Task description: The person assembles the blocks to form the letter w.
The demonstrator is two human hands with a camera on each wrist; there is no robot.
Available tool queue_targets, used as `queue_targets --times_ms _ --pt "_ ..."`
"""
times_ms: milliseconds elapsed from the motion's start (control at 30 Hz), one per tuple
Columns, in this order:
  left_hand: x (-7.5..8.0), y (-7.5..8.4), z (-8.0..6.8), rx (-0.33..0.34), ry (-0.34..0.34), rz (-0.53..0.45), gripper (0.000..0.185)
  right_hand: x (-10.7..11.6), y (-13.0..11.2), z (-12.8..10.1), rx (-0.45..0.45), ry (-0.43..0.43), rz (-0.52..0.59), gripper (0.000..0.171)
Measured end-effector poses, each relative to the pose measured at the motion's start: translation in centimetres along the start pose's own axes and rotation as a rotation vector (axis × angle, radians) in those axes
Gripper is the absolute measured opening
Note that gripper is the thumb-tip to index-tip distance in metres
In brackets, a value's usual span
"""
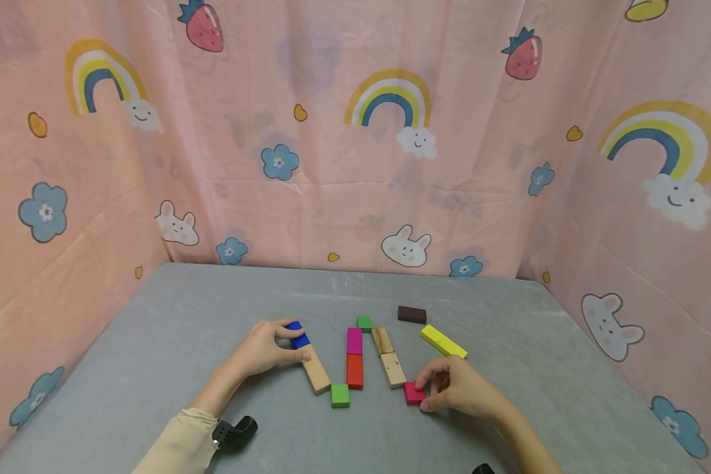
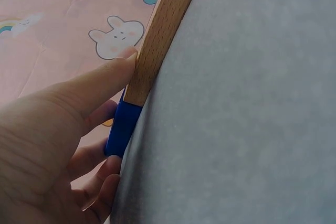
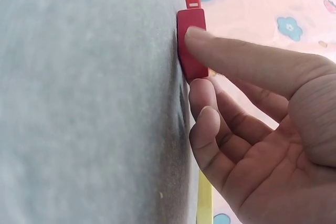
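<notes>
Blue block (image 1: pixel 297 335) lies on grey table (image 1: pixel 166 342) at far end of a light wood block (image 1: pixel 316 370), L hand (image 1: pixel 264 347) pinching it w/ curled fingers. R hand (image 1: pixel 455 385) pinches small red block (image 1: pixel 413 393) beside wood strip (image 1: pixel 393 368); green block (image 1: pixel 340 395) between.
</notes>
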State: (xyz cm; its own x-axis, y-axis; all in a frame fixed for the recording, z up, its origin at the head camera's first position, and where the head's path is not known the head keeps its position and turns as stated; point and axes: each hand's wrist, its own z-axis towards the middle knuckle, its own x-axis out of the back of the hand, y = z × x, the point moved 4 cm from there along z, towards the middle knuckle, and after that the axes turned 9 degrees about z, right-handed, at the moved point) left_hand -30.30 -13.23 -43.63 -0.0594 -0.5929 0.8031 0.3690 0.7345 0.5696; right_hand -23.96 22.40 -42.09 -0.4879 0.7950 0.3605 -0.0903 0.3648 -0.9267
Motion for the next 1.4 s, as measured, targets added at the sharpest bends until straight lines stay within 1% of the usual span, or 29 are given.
queue_targets --times_ms 167,267,433,567,700,800,900,967,1033,1200,1300,1400 --pt "0.1 0.0 -0.1 0.011 -0.004 -0.009 0.057 0.1 0.0 -0.1 0.007 -0.006 0.009 0.023" --pt "0.2 0.1 -0.1 0.018 -0.004 -0.007 0.056 0.3 0.0 -0.1 0.027 0.011 -0.015 0.021" --pt "0.2 0.3 -0.1 0.029 -0.011 -0.002 0.055 0.8 0.2 -0.2 0.032 0.085 -0.05 0.018" --pt "0.2 0.1 -0.1 0.03 -0.012 0.0 0.055 1.3 0.2 -0.4 0.023 0.148 -0.039 0.02" --pt "0.1 0.0 -0.1 0.025 -0.01 0.002 0.056 1.8 0.0 -0.7 0.056 0.188 -0.05 0.021" --pt "0.1 0.0 -0.2 0.027 -0.007 -0.005 0.056 2.9 -0.1 -0.9 0.077 0.242 -0.054 0.022" --pt "0.1 0.1 -0.1 0.026 -0.01 -0.014 0.057 4.7 0.1 -0.8 0.072 0.306 -0.047 0.022" --pt "0.1 0.2 0.0 0.023 -0.015 -0.019 0.057 6.1 0.5 -0.5 0.068 0.316 -0.048 0.021" --pt "0.1 0.1 0.1 0.013 -0.014 -0.016 0.058 7.4 0.9 0.2 0.073 0.286 -0.058 0.023" --pt "0.2 0.0 0.2 -0.005 -0.005 -0.001 0.058 9.9 2.2 2.5 0.075 0.135 -0.09 0.028" --pt "0.2 -0.1 0.1 -0.005 -0.013 -0.001 0.059 10.6 3.0 3.5 0.058 0.011 -0.08 0.029" --pt "0.1 0.0 0.1 -0.003 -0.017 -0.007 0.059 11.0 3.8 4.3 0.028 -0.117 -0.045 0.031"
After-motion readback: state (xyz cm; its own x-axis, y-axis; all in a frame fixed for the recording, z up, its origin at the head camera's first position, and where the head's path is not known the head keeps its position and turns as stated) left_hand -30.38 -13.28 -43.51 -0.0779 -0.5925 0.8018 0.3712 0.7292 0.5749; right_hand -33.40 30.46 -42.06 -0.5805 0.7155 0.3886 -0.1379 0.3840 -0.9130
